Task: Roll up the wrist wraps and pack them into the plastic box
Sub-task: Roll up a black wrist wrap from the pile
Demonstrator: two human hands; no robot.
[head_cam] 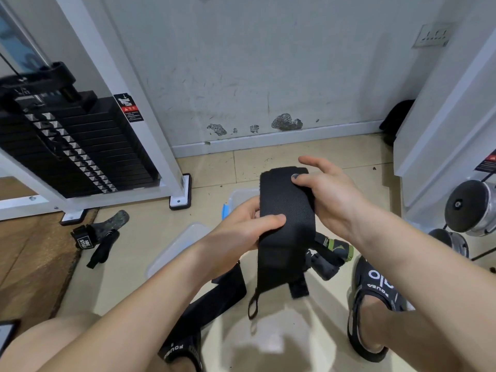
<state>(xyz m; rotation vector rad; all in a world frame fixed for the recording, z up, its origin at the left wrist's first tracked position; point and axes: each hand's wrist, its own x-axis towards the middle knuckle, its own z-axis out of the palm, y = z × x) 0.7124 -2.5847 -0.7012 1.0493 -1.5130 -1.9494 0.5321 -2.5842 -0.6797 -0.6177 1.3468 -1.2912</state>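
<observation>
Over tiled floor (281,345), both hands (241,232) (330,194) hold a black wrist wrap (284,226).

I am seeing a black wrap (285,210), a clear box (243,196) with a blue latch (225,210), black sandals (375,299) lettered in white, and beige floor tiles (128,253).

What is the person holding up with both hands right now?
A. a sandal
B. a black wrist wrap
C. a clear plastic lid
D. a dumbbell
B: the left hand and right hand both grip a black wrist wrap, its thumb loop dangling below.
</observation>
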